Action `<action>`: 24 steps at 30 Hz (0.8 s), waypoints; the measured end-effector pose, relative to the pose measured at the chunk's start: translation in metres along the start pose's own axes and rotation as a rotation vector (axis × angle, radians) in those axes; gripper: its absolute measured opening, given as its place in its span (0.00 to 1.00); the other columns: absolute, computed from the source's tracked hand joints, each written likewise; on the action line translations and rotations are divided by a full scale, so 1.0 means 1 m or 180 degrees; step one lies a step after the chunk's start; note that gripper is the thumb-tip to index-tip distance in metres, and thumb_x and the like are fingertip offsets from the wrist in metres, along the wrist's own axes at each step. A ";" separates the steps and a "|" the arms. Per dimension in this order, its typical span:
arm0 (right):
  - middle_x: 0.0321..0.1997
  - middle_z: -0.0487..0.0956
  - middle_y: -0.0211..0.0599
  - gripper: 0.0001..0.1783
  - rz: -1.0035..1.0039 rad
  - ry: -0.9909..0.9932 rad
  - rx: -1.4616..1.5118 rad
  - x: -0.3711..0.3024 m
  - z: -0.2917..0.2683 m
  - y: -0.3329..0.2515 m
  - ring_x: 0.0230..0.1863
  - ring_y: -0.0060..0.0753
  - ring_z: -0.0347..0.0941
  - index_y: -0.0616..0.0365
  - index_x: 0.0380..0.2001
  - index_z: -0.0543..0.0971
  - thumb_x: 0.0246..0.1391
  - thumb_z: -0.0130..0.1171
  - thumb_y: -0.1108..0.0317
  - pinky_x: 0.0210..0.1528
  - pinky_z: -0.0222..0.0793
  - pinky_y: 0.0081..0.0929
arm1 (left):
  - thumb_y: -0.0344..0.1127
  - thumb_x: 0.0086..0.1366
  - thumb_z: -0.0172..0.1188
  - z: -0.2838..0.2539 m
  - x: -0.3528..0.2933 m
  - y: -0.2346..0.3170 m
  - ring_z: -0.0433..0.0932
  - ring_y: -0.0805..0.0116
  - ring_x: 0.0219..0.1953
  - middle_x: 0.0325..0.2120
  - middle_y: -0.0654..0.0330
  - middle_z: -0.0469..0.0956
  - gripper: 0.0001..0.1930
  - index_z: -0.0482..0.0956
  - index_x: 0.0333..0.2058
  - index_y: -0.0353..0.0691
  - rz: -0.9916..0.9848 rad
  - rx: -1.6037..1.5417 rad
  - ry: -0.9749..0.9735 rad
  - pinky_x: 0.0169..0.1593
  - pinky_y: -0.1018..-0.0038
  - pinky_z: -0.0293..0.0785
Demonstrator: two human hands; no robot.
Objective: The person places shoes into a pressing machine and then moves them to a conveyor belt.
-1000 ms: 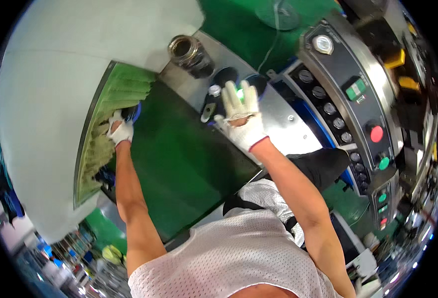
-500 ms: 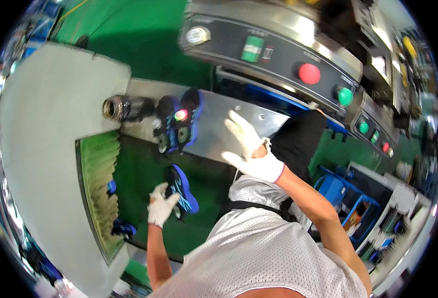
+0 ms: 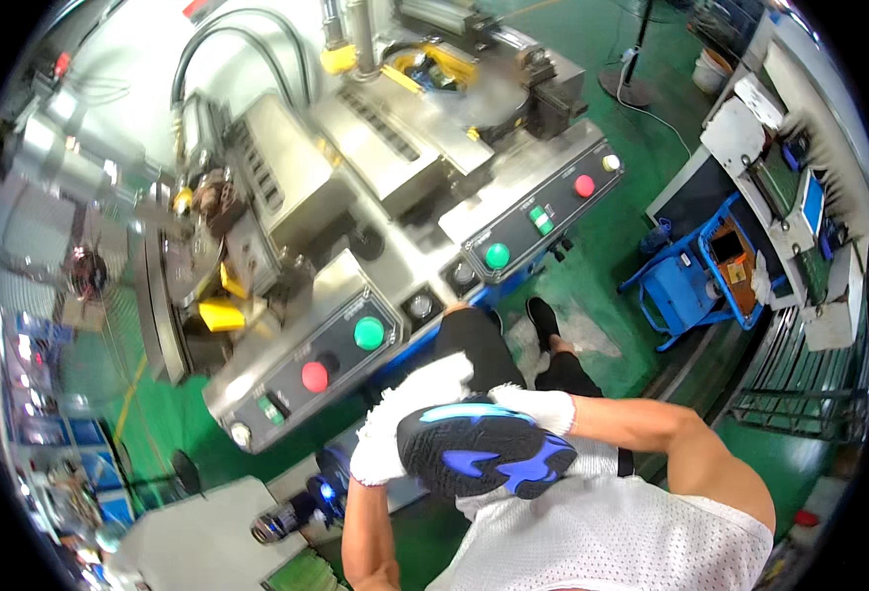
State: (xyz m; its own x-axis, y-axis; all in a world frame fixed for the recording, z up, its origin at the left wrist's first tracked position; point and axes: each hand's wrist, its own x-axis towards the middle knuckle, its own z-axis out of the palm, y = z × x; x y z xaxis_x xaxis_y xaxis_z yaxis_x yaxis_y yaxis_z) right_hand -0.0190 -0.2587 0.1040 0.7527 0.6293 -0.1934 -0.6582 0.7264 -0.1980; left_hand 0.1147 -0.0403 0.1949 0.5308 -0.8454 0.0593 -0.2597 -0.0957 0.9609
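A black sneaker [image 3: 484, 453] with blue-purple and light-blue parts is held in front of my torso, its sole turned up. My left hand [image 3: 380, 438], in a white glove, is closed round the left end of the shoe. My right hand [image 3: 543, 406], gloved the same way, grips its upper right edge. The shoe hides some of the fingers of both hands. Just beyond it is a metal machine [image 3: 420, 246] with two control panels.
A green button [image 3: 368, 333] and a red button [image 3: 314, 375] face me close beyond my hands. At right stands a blue cart [image 3: 691, 286] near a conveyor-like rack [image 3: 799, 217]. A dark bottle [image 3: 282, 517] lies at lower left beside a grey-white panel [image 3: 198, 537].
The view has swung right onto the machine. My left hand, earlier open beside a shoe at left, and my right hand, earlier open in the air, now both hold a shoe before my torso.
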 end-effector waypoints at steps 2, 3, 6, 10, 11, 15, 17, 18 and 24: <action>0.49 0.86 0.39 0.23 -0.1072 0.0715 -0.0795 -0.041 -0.011 -0.024 0.44 0.29 0.84 0.68 0.55 0.80 0.62 0.68 0.64 0.48 0.82 0.30 | 0.32 0.67 0.64 0.008 0.083 0.012 0.78 0.57 0.61 0.63 0.53 0.75 0.27 0.75 0.64 0.36 0.0255 0.0290 -0.0094 0.64 0.63 0.74; 0.48 0.86 0.36 0.24 -0.1558 0.1378 -0.1604 -0.060 -0.002 -0.037 0.44 0.28 0.84 0.68 0.53 0.81 0.58 0.71 0.63 0.48 0.82 0.29 | 0.32 0.68 0.64 0.009 0.117 0.021 0.78 0.56 0.62 0.64 0.53 0.74 0.26 0.75 0.64 0.36 0.0267 0.0436 0.0019 0.64 0.62 0.74; 0.55 0.83 0.34 0.52 -0.2394 0.1375 -0.0858 -0.114 -0.025 -0.055 0.51 0.26 0.82 0.66 0.64 0.73 0.41 0.84 0.49 0.55 0.79 0.28 | 0.34 0.71 0.60 0.019 0.239 0.040 0.76 0.56 0.64 0.63 0.51 0.76 0.26 0.73 0.66 0.36 0.0304 0.1017 0.0412 0.66 0.61 0.73; 0.57 0.82 0.35 0.59 -0.2840 0.1736 -0.0725 -0.155 -0.065 -0.059 0.55 0.29 0.81 0.65 0.69 0.67 0.41 0.84 0.45 0.59 0.78 0.30 | 0.40 0.70 0.62 0.002 0.398 0.017 0.79 0.55 0.60 0.61 0.46 0.77 0.27 0.72 0.66 0.39 0.0612 0.2424 0.0760 0.65 0.63 0.73; 0.58 0.82 0.37 0.59 -0.3058 0.1715 -0.0582 -0.157 -0.072 -0.061 0.56 0.29 0.81 0.65 0.70 0.66 0.42 0.84 0.45 0.59 0.78 0.31 | 0.42 0.70 0.62 -0.001 0.433 0.008 0.79 0.53 0.60 0.60 0.46 0.77 0.28 0.73 0.66 0.40 0.0437 0.2598 0.0887 0.65 0.63 0.72; 0.65 0.78 0.38 0.63 -0.3237 0.2053 0.0017 -0.170 -0.101 -0.066 0.60 0.32 0.78 0.66 0.75 0.59 0.44 0.83 0.49 0.63 0.76 0.36 | 0.45 0.68 0.63 -0.045 0.555 -0.064 0.79 0.52 0.59 0.58 0.44 0.79 0.31 0.73 0.67 0.42 0.0378 0.3126 0.1149 0.64 0.62 0.73; 0.66 0.77 0.36 0.63 -0.3411 0.2310 0.0312 -0.176 -0.115 -0.063 0.60 0.31 0.78 0.67 0.75 0.59 0.44 0.83 0.50 0.63 0.75 0.35 | 0.41 0.69 0.58 -0.020 0.587 -0.070 0.76 0.47 0.64 0.61 0.44 0.77 0.29 0.72 0.68 0.42 -0.0278 0.3190 0.1124 0.69 0.61 0.68; 0.65 0.78 0.36 0.62 -0.3483 0.2478 0.0458 -0.175 -0.114 -0.071 0.60 0.31 0.78 0.66 0.75 0.60 0.44 0.83 0.50 0.63 0.75 0.35 | 0.39 0.69 0.57 -0.030 0.599 -0.086 0.78 0.49 0.63 0.58 0.45 0.81 0.28 0.74 0.67 0.44 -0.0187 0.3074 0.0964 0.68 0.63 0.69; 0.71 0.74 0.37 0.62 -0.3294 0.2436 0.0437 -0.188 -0.136 -0.072 0.66 0.38 0.76 0.53 0.75 0.62 0.42 0.84 0.45 0.67 0.74 0.44 | 0.28 0.71 0.57 -0.043 0.628 -0.116 0.83 0.69 0.48 0.47 0.55 0.86 0.17 0.85 0.55 0.42 0.0272 0.2326 0.1327 0.55 0.72 0.79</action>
State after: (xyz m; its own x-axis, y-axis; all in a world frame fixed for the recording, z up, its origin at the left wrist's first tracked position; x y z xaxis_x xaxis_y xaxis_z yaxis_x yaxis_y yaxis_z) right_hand -0.1152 -0.4664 0.0236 0.6778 -0.5228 -0.5170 0.2624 0.8289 -0.4941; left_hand 0.5130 -0.5374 0.1322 0.7025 -0.6159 0.3565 -0.6928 -0.4773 0.5406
